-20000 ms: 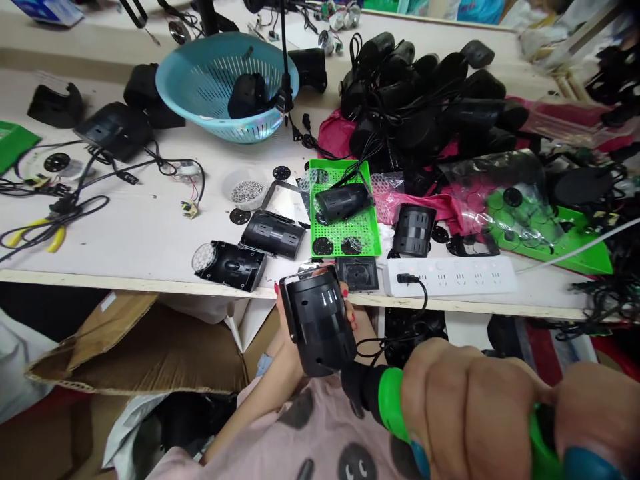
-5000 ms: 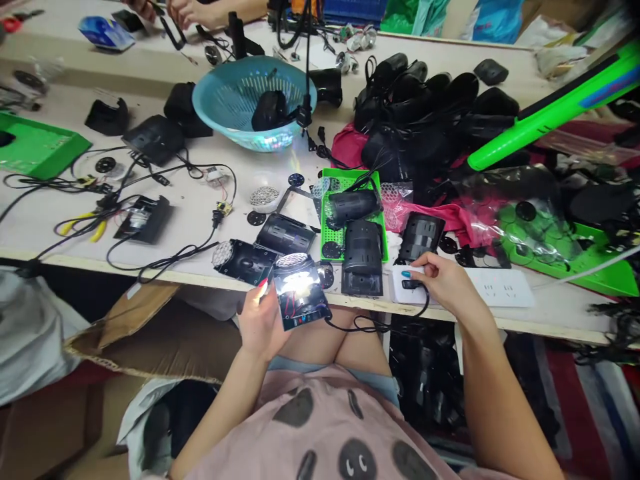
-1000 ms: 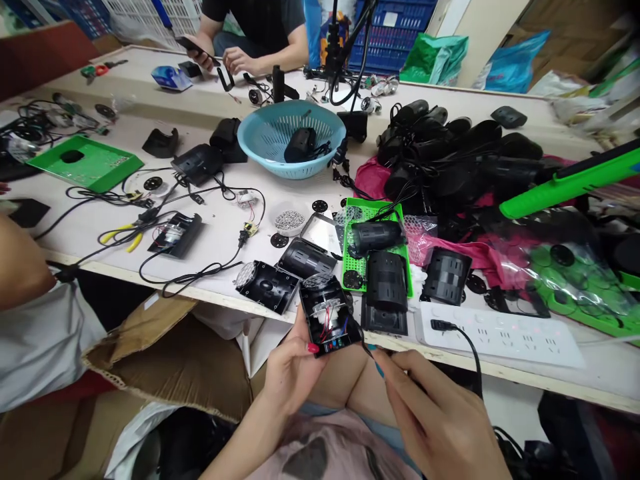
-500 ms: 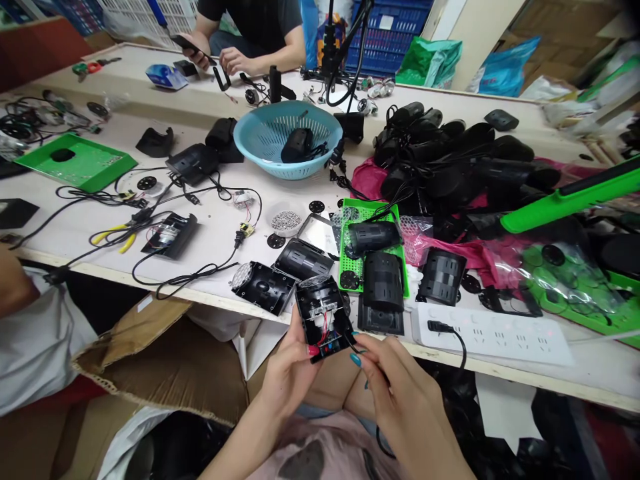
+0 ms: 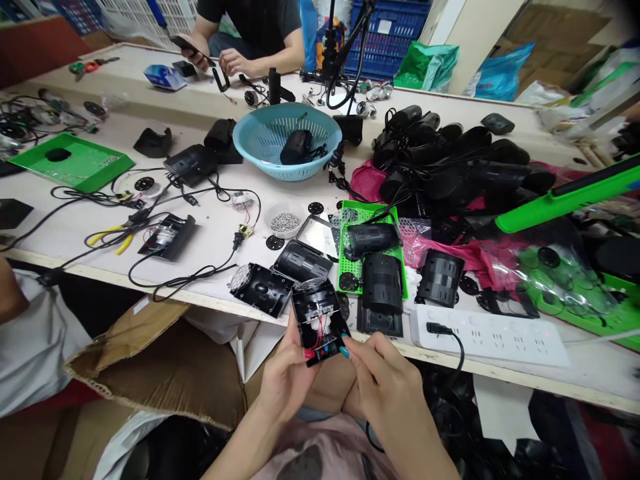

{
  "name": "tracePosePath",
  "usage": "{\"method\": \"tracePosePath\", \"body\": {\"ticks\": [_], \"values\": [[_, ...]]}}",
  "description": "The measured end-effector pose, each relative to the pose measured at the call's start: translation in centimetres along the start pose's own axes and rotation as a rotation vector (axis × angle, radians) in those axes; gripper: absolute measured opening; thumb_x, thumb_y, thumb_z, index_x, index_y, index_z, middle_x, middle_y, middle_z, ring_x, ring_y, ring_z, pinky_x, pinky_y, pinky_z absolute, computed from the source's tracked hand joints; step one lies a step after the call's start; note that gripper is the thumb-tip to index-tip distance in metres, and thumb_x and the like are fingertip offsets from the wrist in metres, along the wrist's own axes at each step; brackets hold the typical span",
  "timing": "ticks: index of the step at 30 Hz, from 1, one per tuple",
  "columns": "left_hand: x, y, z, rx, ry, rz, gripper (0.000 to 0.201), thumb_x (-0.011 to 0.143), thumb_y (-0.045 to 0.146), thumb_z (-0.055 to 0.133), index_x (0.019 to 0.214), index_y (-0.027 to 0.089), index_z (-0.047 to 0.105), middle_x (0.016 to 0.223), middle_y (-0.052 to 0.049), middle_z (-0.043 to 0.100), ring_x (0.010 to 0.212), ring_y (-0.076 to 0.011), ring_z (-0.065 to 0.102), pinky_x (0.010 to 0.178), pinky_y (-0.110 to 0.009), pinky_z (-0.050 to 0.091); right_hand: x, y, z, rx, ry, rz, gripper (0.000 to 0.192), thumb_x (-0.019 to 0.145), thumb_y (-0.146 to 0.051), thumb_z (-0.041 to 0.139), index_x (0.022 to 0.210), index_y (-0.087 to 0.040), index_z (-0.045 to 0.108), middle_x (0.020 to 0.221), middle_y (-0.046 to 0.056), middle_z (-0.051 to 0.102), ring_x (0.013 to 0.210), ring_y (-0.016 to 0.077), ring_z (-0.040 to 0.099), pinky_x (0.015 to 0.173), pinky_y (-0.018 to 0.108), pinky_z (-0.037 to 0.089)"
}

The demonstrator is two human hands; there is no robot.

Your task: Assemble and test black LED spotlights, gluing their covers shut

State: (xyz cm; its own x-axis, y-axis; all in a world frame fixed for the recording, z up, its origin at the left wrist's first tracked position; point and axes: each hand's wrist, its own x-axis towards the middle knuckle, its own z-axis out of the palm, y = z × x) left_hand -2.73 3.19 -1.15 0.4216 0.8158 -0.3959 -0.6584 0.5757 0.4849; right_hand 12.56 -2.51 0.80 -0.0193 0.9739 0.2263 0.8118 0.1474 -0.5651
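The left hand (image 5: 287,380) is gripping an opened black lamp (image 5: 320,320) just off the desk's (image 5: 210,233) near edge, while the right hand's (image 5: 385,383) fingertips are pinching its lower corner, arms bent inward.

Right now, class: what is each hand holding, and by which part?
Left hand grips the open lamp by its lower left edge; right hand fingers pinch its bottom right corner.

Small black open lamp housing (image 5: 320,323), red and white wires showing inside, is held tilted just past the table edge (image 5: 150,288).
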Motion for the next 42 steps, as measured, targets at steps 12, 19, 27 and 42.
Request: {"method": "tracePosePath", "body": {"ticks": [12, 19, 27, 42], "values": [[0.3, -0.6, -0.6, -0.049, 0.071, -0.003, 0.073, 0.064, 0.013, 0.059, 0.136, 0.025, 0.055, 0.114, -0.006, 0.071, 0.117, -0.0325, 0.060, 0.107, -0.052, 0.042, -1.7, -0.5, 1.4, -0.346, 0.021, -0.144, 0.045, 0.092, -0.005, 0.034, 0.132, -0.011, 0.055, 0.099, 0.012, 0.065, 0.075, 0.0193, 0.067, 0.054, 0.027, 0.055], [0.9, 0.4, -0.9, 0.011, -0.052, -0.001, 0.086, 0.064, 0.010, 0.058, 0.146, 0.028, 0.043, 0.115, -0.005, 0.071, 0.120, -0.0315, 0.058, 0.109, -0.049, 0.040, -2.1, 0.6, 0.6, -0.201, -0.086, -0.133, 0.057, 0.094, -0.008, 0.040, 0.150, -0.018, 0.041, 0.112, 0.013, 0.064, 0.095, 0.0231, 0.063, 0.077, 0.035, 0.059], [1.4, 0.7, -0.7, 0.007, -0.079, -0.015, 0.078, 0.062, 0.008, 0.058, 0.137, 0.030, 0.054, 0.106, -0.002, 0.073, 0.122, -0.0301, 0.057, 0.112, -0.048, 0.037, -2.1, 0.8, 0.3, -0.061, -0.079, -0.040, 0.047, 0.101, -0.022, 0.044, 0.148, -0.024, 0.044, 0.114, 0.012, 0.061, 0.101, 0.0231, 0.063, 0.085, 0.037, 0.060], [1.6, 0.5, -1.6, -0.121, 0.070, -0.044, 0.041, 0.064, 0.012, 0.056, 0.102, 0.014, 0.071, 0.114, -0.011, 0.071, 0.115, -0.0345, 0.059, 0.104, -0.060, 0.044, -3.2, 1.9, 2.2, 0.138, -0.108, 0.206, 0.034, 0.092, -0.030, 0.063, 0.122, -0.023, 0.050, 0.107, 0.007, 0.068, 0.096, 0.0225, 0.069, 0.079, 0.035, 0.062]]}}
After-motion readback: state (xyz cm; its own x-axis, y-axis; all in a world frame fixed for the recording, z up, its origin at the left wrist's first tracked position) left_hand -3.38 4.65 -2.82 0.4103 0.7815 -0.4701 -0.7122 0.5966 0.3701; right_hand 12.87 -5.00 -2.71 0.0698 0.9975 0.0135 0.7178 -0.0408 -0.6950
